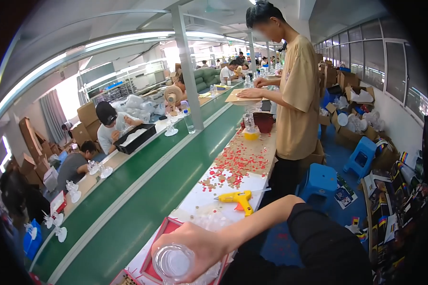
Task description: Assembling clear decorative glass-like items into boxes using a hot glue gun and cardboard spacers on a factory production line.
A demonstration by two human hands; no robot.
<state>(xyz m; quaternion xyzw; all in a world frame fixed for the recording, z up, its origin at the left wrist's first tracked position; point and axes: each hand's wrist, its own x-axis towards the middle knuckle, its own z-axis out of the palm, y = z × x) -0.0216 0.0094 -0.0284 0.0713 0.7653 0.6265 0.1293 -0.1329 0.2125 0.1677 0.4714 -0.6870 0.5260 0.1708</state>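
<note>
My right hand (202, 240) comes in from the right with its fingers wrapped round a clear, round glass or plastic jar (173, 262). One round end of the jar faces me. Below the hand lies a red-rimmed tray (153, 244), partly covered by my hand and the jar. Clear plastic bags (213, 219) lie just beyond the hand. Farther up the bench is a yellow glue gun (237, 197) with an orange trigger. Many small red and tan discs (235, 164) are spread beyond it. My left hand does not show.
A green conveyor belt (157, 199) runs along the bench's left side. A co-worker in a tan shirt (297, 99) stands at the bench's far right. Blue stools (318, 183) and open cartons (352, 126) stand on the right. People sit at the opposite bench, near a black bin (135, 140).
</note>
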